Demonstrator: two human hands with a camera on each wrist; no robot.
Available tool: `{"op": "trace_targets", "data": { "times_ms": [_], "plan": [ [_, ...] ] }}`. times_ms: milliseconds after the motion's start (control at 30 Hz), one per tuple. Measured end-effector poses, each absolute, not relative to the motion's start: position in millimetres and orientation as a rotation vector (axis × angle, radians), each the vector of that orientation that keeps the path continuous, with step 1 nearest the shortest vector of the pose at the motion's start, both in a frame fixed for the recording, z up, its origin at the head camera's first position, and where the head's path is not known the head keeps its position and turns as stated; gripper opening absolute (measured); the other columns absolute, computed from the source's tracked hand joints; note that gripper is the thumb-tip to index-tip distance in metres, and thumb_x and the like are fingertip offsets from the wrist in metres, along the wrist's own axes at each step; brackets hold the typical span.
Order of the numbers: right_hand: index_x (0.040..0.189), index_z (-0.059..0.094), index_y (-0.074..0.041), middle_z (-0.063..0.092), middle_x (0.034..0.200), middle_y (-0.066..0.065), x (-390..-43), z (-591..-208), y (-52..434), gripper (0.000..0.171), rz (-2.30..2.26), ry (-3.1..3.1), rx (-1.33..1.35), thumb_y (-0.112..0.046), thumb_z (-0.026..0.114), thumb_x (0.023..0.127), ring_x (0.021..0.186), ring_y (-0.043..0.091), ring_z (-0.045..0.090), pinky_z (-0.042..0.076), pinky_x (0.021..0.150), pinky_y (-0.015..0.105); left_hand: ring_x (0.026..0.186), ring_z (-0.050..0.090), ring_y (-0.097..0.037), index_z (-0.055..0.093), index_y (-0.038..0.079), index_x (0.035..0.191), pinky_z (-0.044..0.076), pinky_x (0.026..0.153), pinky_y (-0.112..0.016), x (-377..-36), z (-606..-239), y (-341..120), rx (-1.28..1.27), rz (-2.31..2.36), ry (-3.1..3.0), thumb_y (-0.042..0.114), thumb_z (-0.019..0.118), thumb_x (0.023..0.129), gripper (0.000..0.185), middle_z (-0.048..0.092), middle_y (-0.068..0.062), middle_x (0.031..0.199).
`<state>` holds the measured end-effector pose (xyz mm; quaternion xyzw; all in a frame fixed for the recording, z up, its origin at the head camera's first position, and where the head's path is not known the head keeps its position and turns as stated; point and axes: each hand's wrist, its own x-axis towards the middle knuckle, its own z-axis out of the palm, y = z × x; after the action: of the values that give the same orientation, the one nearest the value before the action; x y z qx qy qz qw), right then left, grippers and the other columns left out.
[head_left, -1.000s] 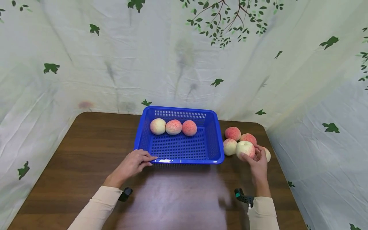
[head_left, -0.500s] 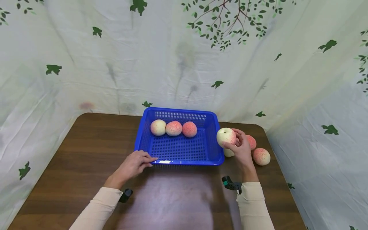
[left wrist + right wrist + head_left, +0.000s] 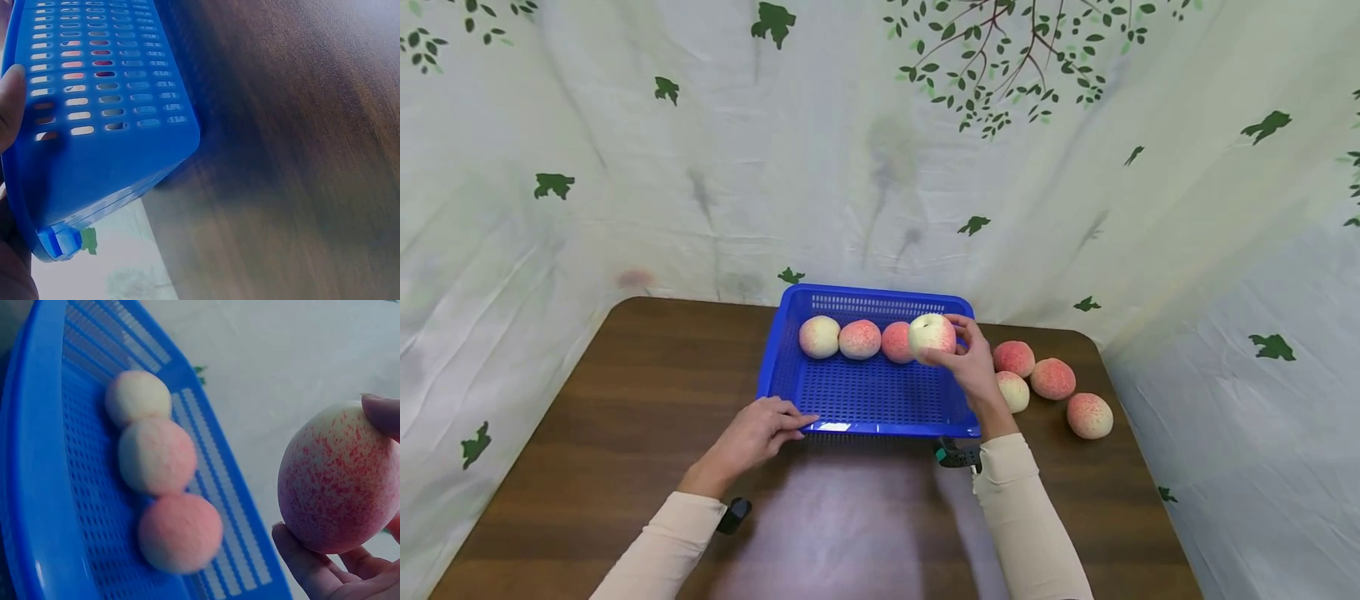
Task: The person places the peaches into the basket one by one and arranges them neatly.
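Held peach [image 3: 932,334]: above the blue basket [image 3: 820,408], at its 2 o'clock corner, just beside the three peaches in the back row [image 3: 860,339]. Right hand [image 3: 972,363] grasps it, fingers curled round. Left hand [image 3: 752,435]: fingers fairly straight, resting on the basket's rim at 7 o'clock. Four loose peaches [image 3: 1052,378] on the table [image 3: 625,400], at 3 o'clock of the basket.

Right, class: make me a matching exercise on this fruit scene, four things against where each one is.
Things
1. left hand
2. held peach
3. row of three peaches
4. four loose peaches

Places
a. at the basket's far wall
b. on the table, right of the basket
c. on the basket's near rim
d. in the right hand, over the basket

Pairs: 1-c, 2-d, 3-a, 4-b
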<state>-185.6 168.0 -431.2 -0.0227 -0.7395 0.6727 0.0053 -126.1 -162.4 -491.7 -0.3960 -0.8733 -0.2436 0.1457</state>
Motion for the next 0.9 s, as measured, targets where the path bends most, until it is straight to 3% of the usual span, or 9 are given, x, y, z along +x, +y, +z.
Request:
{"op": "trace_targets", "data": {
  "times_ms": [367, 500, 600, 733, 900],
  "plan": [
    [0.128, 0.050, -0.006, 0.055, 0.117, 0.015, -216.4, -445.9, 108.7, 0.063, 2.214, -2.347, -0.100, -0.003, 0.080, 0.074, 0.097, 0.023, 0.056, 0.051, 0.074, 0.030, 0.076, 0.061, -0.018, 0.076, 0.007, 0.103, 0.045, 0.066, -0.032, -127.7, -486.4, -162.8, -1.181, -0.733, -2.556, 0.006, 0.079, 0.075, 0.028, 0.068, 0.001, 0.084],
    [0.126, 0.051, -0.005, 0.056, 0.103, 0.009, -222.4, -455.4, 91.3, 0.059, 2.272, -2.321, -0.111, 0.000, 0.079, 0.073, 0.088, 0.017, 0.055, 0.049, 0.065, 0.026, 0.076, 0.060, -0.018, 0.077, 0.008, 0.104, 0.044, 0.066, -0.031, -126.4, -487.6, -163.2, -1.173, -0.729, -2.564, 0.007, 0.079, 0.076, 0.028, 0.069, 0.001, 0.085],
    [0.124, 0.052, -0.005, 0.054, 0.096, 0.008, -224.3, -461.6, 79.1, 0.058, 2.316, -2.308, -0.127, 0.001, 0.079, 0.073, 0.086, 0.016, 0.055, 0.051, 0.067, 0.026, 0.077, 0.059, -0.018, 0.077, 0.009, 0.104, 0.044, 0.067, -0.031, -125.3, -488.6, -163.8, -1.163, -0.724, -2.569, 0.008, 0.079, 0.076, 0.028, 0.069, 0.002, 0.085],
    [0.125, 0.051, -0.006, 0.055, 0.104, 0.012, -223.9, -467.1, 63.4, 0.059, 2.352, -2.339, -0.150, -0.002, 0.080, 0.074, 0.093, 0.020, 0.056, 0.053, 0.073, 0.030, 0.077, 0.059, -0.017, 0.077, 0.009, 0.104, 0.044, 0.067, -0.032, -124.7, -488.7, -164.3, -1.156, -0.727, -2.573, 0.008, 0.079, 0.076, 0.028, 0.069, 0.002, 0.086],
    [0.122, 0.052, -0.004, 0.055, 0.109, 0.013, -224.1, -477.3, 44.0, 0.055, 2.430, -2.307, -0.142, 0.002, 0.079, 0.073, 0.093, 0.020, 0.056, 0.052, 0.072, 0.029, 0.077, 0.059, -0.017, 0.077, 0.009, 0.104, 0.044, 0.068, -0.032, -125.2, -488.5, -164.3, -1.159, -0.732, -2.554, 0.007, 0.079, 0.075, 0.028, 0.069, 0.002, 0.086]
  ]
}}
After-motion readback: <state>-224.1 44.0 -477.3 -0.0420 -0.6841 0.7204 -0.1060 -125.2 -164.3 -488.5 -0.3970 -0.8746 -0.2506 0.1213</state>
